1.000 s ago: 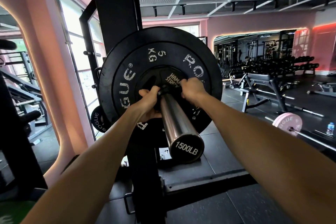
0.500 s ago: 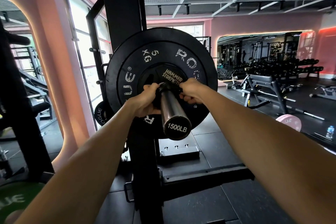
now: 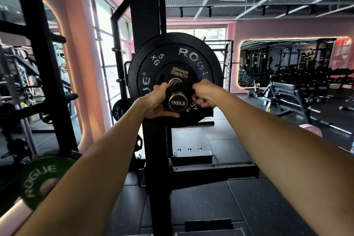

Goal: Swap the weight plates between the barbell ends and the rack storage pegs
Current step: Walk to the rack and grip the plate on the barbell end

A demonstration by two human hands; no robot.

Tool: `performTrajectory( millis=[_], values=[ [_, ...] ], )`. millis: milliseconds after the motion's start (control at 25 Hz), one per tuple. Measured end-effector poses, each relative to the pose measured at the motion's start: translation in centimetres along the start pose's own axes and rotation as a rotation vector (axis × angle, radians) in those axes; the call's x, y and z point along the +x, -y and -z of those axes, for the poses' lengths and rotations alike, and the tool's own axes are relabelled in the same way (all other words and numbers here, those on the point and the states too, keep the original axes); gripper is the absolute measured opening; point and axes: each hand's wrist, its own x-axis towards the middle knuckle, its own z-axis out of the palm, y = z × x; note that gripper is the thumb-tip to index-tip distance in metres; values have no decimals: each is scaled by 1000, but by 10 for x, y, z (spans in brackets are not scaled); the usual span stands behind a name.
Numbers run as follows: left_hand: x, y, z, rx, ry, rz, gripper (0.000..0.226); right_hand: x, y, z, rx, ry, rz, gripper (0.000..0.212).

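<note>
A barbell sleeve marked 1500LB points at me from the black rack upright. On it hangs a large black 5 kg Rogue plate. A small black Hammer Strength plate lies flat against that plate. My left hand and my right hand are closed on either side of the sleeve, just behind its end cap. Between them a dark collar-like piece wraps the sleeve, mostly hidden by my fingers.
A green Rogue plate stands at the lower left by another rack post. A small black Rogue plate hangs on a peg left of the upright. A pink plate and a bench are to the right on the rubber floor.
Both hands have slid from the small plate's face out along the sleeve toward its end cap. My view has shifted back and to the right, bringing the green plate into sight.
</note>
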Motion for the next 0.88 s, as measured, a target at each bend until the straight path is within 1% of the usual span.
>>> performTrajectory(
  millis=[120, 200, 280, 360, 560, 600, 720, 760, 880],
  values=[
    [-44, 4, -13, -25, 0, -21, 75, -42, 1, 5, 15, 38, 38, 31],
    [-67, 6, -19, -33, 0, -18, 75, -64, 1, 8, 18, 53, 55, 31],
    [-90, 7, -23, -20, 10, -14, 68, -87, 1, 13, 22, 64, 65, 29],
    [-114, 9, -31, -6, 56, -14, 62, -108, -1, 19, 54, 83, 60, 28],
    [-159, 6, -48, -31, 160, -65, 53, -146, -8, 35, 327, 97, -31, 22],
    [-168, 5, -53, -12, 171, -85, 50, -153, -10, 41, 382, 95, -50, 23],
    [-196, 7, -69, 65, 194, -203, 20, -180, -21, 56, 486, 81, -104, 27],
    [-207, 9, -74, 99, 197, -234, 17, -189, -26, 60, 502, 79, -124, 29],
    [-234, 21, -92, 202, 195, -311, 20, -217, -44, 63, 576, 68, -185, 32]
  ],
)
